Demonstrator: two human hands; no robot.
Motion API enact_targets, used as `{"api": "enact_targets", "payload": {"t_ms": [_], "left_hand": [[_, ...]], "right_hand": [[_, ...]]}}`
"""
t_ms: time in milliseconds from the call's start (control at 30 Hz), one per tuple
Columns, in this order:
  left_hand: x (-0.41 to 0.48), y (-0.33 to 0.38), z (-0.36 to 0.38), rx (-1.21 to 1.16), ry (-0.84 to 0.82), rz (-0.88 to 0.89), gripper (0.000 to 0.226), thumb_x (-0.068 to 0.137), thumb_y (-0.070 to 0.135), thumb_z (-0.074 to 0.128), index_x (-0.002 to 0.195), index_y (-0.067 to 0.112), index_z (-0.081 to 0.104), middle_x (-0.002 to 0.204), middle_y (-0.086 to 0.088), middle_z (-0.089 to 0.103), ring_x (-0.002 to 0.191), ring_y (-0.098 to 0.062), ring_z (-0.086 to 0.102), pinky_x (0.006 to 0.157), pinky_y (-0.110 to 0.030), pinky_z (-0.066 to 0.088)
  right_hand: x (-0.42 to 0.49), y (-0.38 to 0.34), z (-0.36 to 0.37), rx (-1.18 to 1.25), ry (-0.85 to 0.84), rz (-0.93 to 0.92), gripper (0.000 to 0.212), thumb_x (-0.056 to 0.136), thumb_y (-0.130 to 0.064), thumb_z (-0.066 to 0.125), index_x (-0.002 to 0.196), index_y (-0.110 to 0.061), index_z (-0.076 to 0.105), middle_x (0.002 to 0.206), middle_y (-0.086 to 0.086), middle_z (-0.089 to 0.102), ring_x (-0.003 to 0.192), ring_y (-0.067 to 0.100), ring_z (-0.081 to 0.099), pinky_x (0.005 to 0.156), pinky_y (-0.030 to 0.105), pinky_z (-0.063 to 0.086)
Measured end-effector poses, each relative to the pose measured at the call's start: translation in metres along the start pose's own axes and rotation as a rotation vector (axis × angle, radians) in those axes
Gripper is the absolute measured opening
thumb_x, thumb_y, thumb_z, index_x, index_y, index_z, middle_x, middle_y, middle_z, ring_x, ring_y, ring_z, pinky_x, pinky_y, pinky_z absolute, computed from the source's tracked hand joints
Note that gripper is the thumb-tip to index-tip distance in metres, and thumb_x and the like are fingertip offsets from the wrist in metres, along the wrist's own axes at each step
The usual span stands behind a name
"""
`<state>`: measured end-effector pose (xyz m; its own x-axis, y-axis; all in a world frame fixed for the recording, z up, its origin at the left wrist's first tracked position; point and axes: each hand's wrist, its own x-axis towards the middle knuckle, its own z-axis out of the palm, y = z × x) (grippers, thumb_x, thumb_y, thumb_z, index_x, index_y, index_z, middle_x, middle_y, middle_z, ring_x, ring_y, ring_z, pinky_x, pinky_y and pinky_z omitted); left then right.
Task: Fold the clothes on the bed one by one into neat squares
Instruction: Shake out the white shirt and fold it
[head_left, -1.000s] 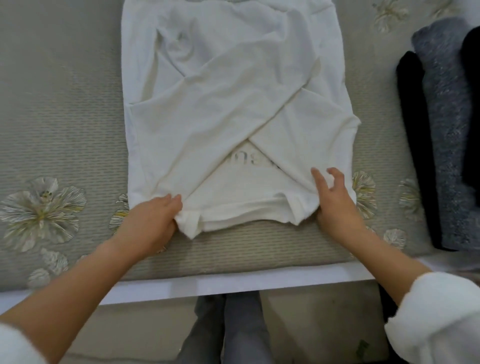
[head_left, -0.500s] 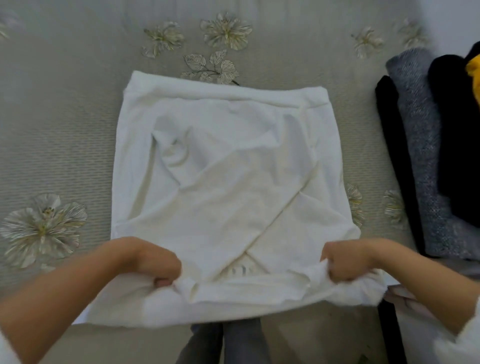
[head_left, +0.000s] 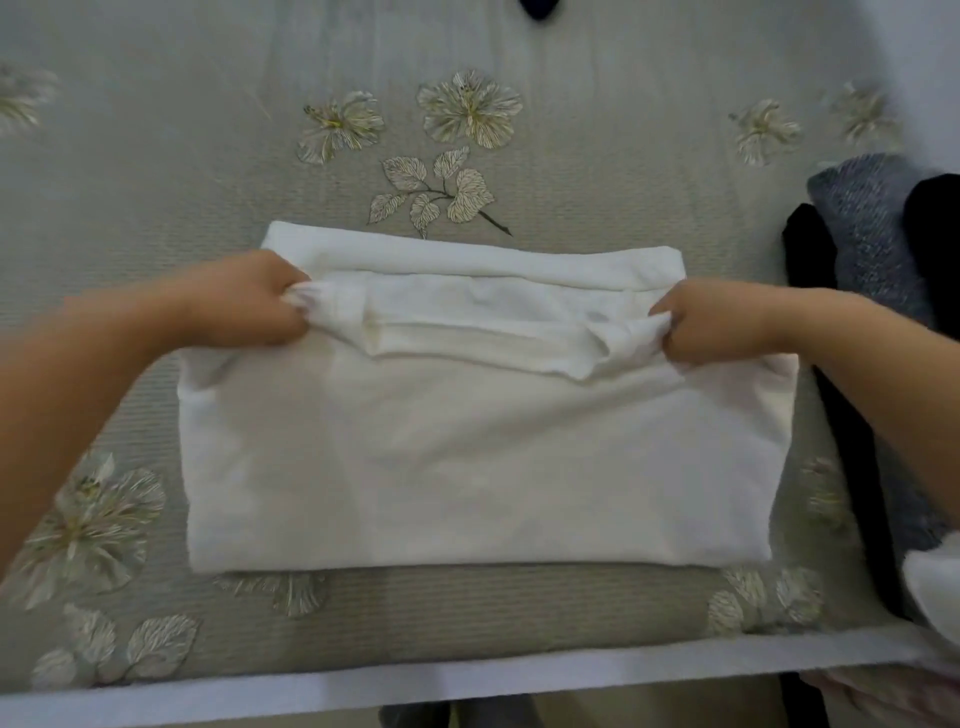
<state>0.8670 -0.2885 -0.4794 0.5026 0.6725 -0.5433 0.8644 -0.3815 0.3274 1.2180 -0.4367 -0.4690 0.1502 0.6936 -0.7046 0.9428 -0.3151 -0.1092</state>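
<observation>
A white garment (head_left: 467, 457) lies folded over on itself in the middle of the bed, forming a wide rectangle. Its near half is doubled back toward the far hem, which still shows as a white band beyond the hands. My left hand (head_left: 249, 301) grips the folded edge's left corner in a fist. At the right corner my right hand (head_left: 711, 327) grips the same edge, bunching the cloth. Both hands hold the edge just short of the far hem.
The grey bedspread (head_left: 156, 208) carries embroidered flowers. A pile of dark clothes, a grey knit (head_left: 872, 228) and black pieces (head_left: 852, 447), lies at the right edge. The bed's white front border (head_left: 467, 680) runs along the bottom. A dark item (head_left: 540, 8) peeks at the top.
Both hands gripped the garment's near edge, lifted it and carried it away from me over the rest, folding the garment in half.
</observation>
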Motion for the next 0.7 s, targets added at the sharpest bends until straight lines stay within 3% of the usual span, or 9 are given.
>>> {"api": "enact_targets", "payload": {"t_ms": [67, 133, 200, 267, 333, 400, 500, 700], "left_hand": [[0.025, 0.003, -0.010, 0.008, 0.178, -0.048, 0.032, 0.058, 0.030, 0.047, 0.076, 0.006, 0.060, 0.075, -0.012, 0.063, 0.075, -0.031, 0.058, 0.063, -0.036, 0.044], [0.048, 0.003, -0.008, -0.016, 0.414, -0.137, 0.023, 0.076, 0.027, 0.058, 0.093, 0.011, 0.060, 0.098, -0.016, 0.066, 0.095, -0.037, 0.058, 0.075, -0.038, 0.044], [0.062, 0.002, 0.010, -0.038, 0.587, -0.211, 0.039, 0.087, 0.020, 0.057, 0.125, 0.014, 0.049, 0.128, -0.017, 0.055, 0.117, -0.039, 0.049, 0.094, -0.045, 0.040], [0.062, 0.007, 0.045, -0.022, 0.665, -0.143, 0.053, 0.089, 0.020, 0.054, 0.138, 0.010, 0.037, 0.145, -0.019, 0.038, 0.133, -0.039, 0.034, 0.107, -0.051, 0.030], [0.052, 0.015, 0.092, 0.025, 0.603, -0.022, 0.056, 0.090, 0.027, 0.044, 0.142, 0.009, 0.034, 0.153, -0.018, 0.026, 0.142, -0.037, 0.022, 0.111, -0.056, 0.023], [0.037, 0.023, 0.137, 0.083, 0.425, 0.050, 0.058, 0.092, 0.037, 0.031, 0.147, 0.017, 0.030, 0.158, -0.012, 0.018, 0.146, -0.033, 0.013, 0.113, -0.056, 0.019], [0.036, 0.029, 0.174, 0.109, 0.258, 0.036, 0.059, 0.094, 0.050, 0.015, 0.150, 0.034, 0.020, 0.161, -0.002, 0.005, 0.147, -0.032, 0.000, 0.115, -0.058, 0.010], [0.100, 0.036, 0.143, 0.131, 0.305, -0.109, 0.063, 0.092, 0.057, 0.016, 0.151, 0.036, 0.011, 0.161, -0.004, -0.003, 0.145, -0.039, -0.008, 0.109, -0.066, 0.004]], "right_hand": [[0.026, 0.000, -0.022, -0.013, 0.195, -0.008, 0.007, 0.080, -0.005, 0.054, 0.079, -0.005, 0.061, 0.093, 0.019, 0.065, 0.088, 0.033, 0.059, 0.070, 0.032, 0.041], [0.050, 0.001, -0.029, 0.044, 0.419, 0.013, 0.017, 0.086, -0.010, 0.054, 0.100, -0.004, 0.062, 0.110, 0.022, 0.062, 0.104, 0.037, 0.056, 0.080, 0.036, 0.041], [0.064, -0.002, -0.014, 0.082, 0.602, 0.098, 0.037, 0.090, -0.016, 0.051, 0.126, -0.007, 0.051, 0.127, 0.017, 0.054, 0.119, 0.035, 0.047, 0.096, 0.043, 0.034], [0.066, -0.010, 0.021, 0.129, 0.694, 0.112, 0.047, 0.092, -0.021, 0.050, 0.137, -0.010, 0.041, 0.141, 0.012, 0.044, 0.130, 0.029, 0.036, 0.105, 0.043, 0.022], [0.062, -0.021, 0.068, 0.152, 0.660, 0.052, 0.056, 0.094, -0.030, 0.047, 0.146, -0.016, 0.031, 0.154, 0.007, 0.028, 0.143, 0.023, 0.021, 0.112, 0.044, 0.011], [0.058, -0.026, 0.111, 0.080, 0.556, -0.019, 0.061, 0.095, -0.044, 0.032, 0.151, -0.024, 0.019, 0.161, 0.002, 0.010, 0.148, 0.020, 0.002, 0.114, 0.045, -0.002], [0.070, -0.024, 0.144, 0.002, 0.448, -0.044, 0.064, 0.092, -0.053, 0.012, 0.152, -0.033, 0.008, 0.162, 0.000, 0.000, 0.148, 0.020, -0.009, 0.114, 0.044, -0.009], [0.112, -0.020, 0.118, -0.026, 0.495, -0.036, 0.061, 0.093, -0.055, 0.008, 0.152, -0.039, 0.002, 0.162, -0.003, -0.005, 0.148, 0.023, -0.012, 0.115, 0.049, -0.008]]}}
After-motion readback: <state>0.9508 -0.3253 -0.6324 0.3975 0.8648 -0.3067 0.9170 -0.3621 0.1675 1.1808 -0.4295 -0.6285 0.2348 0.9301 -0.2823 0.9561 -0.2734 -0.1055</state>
